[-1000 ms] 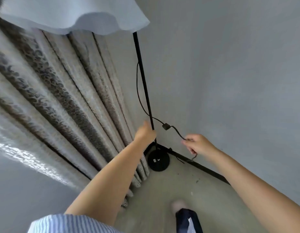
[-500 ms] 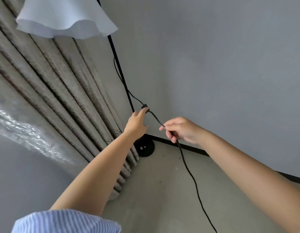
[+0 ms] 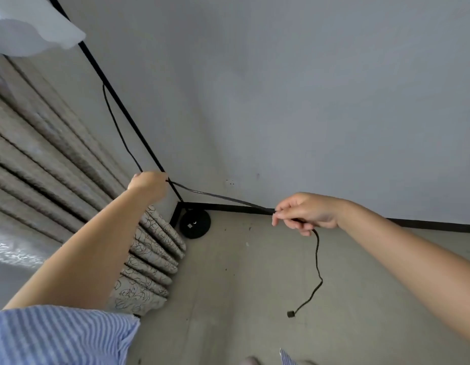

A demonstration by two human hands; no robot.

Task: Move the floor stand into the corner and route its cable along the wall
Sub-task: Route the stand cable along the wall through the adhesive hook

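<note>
The floor stand is a lamp with a thin black pole (image 3: 128, 117), a white shade (image 3: 31, 30) at top left and a round black base (image 3: 195, 223) on the floor in the corner. Its black cable (image 3: 223, 197) hangs down beside the pole, passes through my left hand (image 3: 149, 183), and stretches taut to my right hand (image 3: 306, 213). My left hand is closed around the cable right at the pole. My right hand pinches the cable in front of the wall. Below it the cable dangles loose and ends in a small black plug (image 3: 290, 314) just above the floor.
Patterned beige curtains (image 3: 57, 164) hang on the left and reach the floor beside the base. A grey wall (image 3: 307, 101) with a black skirting strip (image 3: 423, 224) runs to the right. A wall socket (image 3: 230, 183) sits low near the corner. The floor (image 3: 241, 299) is bare concrete.
My right hand has slid to the right along the cable, pulling it taut from my left hand. The plug end now hangs in view. The view has shifted right.
</note>
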